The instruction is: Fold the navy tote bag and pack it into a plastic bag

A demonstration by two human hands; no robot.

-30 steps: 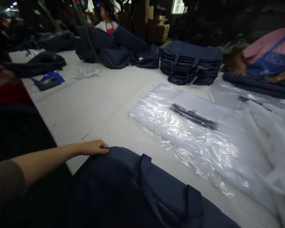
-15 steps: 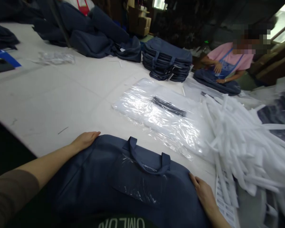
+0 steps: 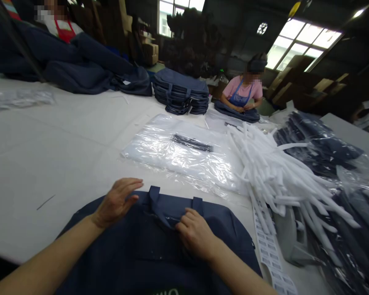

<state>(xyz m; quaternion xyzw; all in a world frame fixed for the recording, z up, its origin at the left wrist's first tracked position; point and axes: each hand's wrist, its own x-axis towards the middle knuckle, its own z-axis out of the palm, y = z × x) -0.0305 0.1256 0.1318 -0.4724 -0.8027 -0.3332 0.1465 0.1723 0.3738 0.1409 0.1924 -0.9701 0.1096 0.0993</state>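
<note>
A dark navy fabric bag (image 3: 123, 254) lies in front of me at the near edge, its two-ended carrying strap (image 3: 155, 207) on top. My left hand (image 3: 118, 203) is over the bag's upper left part, with fingers apart and nothing in them. At the strap, my right hand (image 3: 197, 233) has its fingers curled in against the bag. It covers the lower part of the strap and a bit of shiny clear plastic (image 3: 172, 219). What those fingers grip is hidden.
Beyond the bag lies a clear plastic-wrapped white pack (image 3: 150, 139) with a black strip. White foam strips (image 3: 270, 176) heap to the right, beside a label sheet (image 3: 269, 254) and a grey tape dispenser (image 3: 290, 237). Folded navy bags (image 3: 181, 88) are stacked behind; a co-worker (image 3: 242, 92) handles navy fabric.
Both hands have left the bag's sides. My left hand rose off the fabric and opened; my right hand moved inward to the strap. The view has turned right and up.
</note>
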